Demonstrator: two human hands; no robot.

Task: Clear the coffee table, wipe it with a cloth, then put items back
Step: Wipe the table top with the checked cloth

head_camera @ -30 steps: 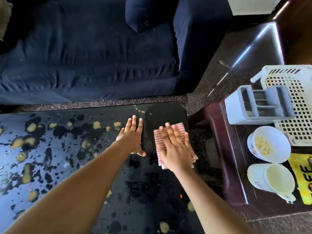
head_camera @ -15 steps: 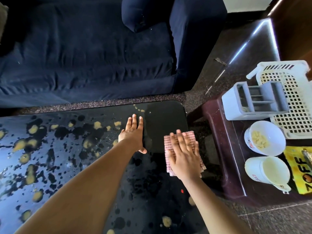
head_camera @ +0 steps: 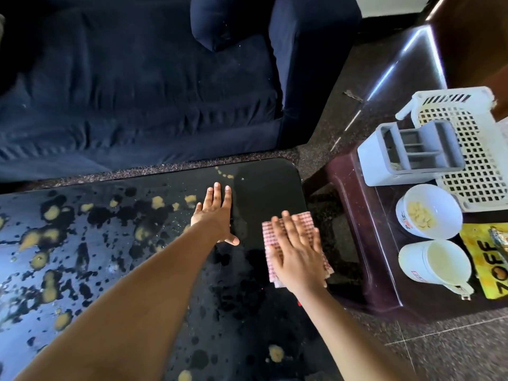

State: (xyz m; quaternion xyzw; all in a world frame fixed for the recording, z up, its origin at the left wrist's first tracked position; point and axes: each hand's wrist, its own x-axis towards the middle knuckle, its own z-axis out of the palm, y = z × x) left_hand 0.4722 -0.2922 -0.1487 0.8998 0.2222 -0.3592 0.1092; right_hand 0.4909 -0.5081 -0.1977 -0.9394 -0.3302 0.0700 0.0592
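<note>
The black glass coffee table [head_camera: 264,182] fills the lower left and carries yellowish smears and dark spots across its left part. A pink checked cloth [head_camera: 305,220] lies folded near the table's right edge. My right hand [head_camera: 295,254] presses flat on the cloth with straight fingers. My left hand [head_camera: 215,215] rests flat on the glass just left of the cloth, fingers straight and together.
A dark blue sofa [head_camera: 137,92] runs behind the table. To the right, a brown side table [head_camera: 357,243] holds a grey organiser [head_camera: 409,152], a white perforated basket [head_camera: 478,160], two white cups [head_camera: 428,210] [head_camera: 435,264] and a yellow packet [head_camera: 492,265].
My right hand slid the cloth to the right, toward the table's right edge. My left hand stayed flat in about the same place.
</note>
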